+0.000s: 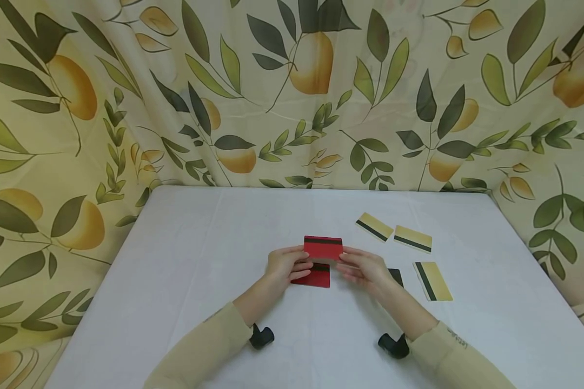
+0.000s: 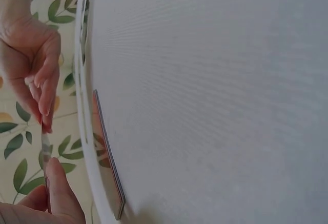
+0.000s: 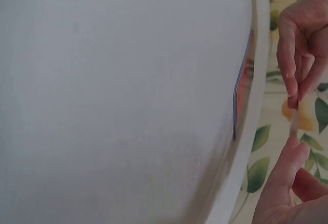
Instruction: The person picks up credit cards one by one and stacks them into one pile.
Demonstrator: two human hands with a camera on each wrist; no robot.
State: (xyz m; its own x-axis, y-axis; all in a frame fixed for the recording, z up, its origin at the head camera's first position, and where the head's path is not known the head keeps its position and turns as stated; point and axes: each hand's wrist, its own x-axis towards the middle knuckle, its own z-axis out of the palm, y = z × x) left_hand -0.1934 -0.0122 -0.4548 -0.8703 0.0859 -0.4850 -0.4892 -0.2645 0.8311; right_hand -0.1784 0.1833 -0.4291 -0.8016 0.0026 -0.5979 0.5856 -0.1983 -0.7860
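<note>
A red card with a black stripe (image 1: 323,248) is held up between both hands over the white table. My left hand (image 1: 281,270) pinches its left end between thumb and fingers. On the opposite end, my right hand (image 1: 366,268) pinches it the same way. Seen from the left wrist, the held card (image 2: 46,144) is nearly edge-on. Below it a second red card (image 1: 316,277) lies on the table, its left part covered by the left fingers. In the right wrist view this lower card (image 3: 241,90) shows as a thin slab near the table edge.
Right of the hands lie three yellow cards with black stripes: one at the back (image 1: 375,227), one beside it (image 1: 413,239) and one nearer (image 1: 433,281). A dark card (image 1: 396,277) is partly hidden by the right forearm. A fruit-patterned curtain (image 1: 292,135) hangs behind the table (image 1: 214,232).
</note>
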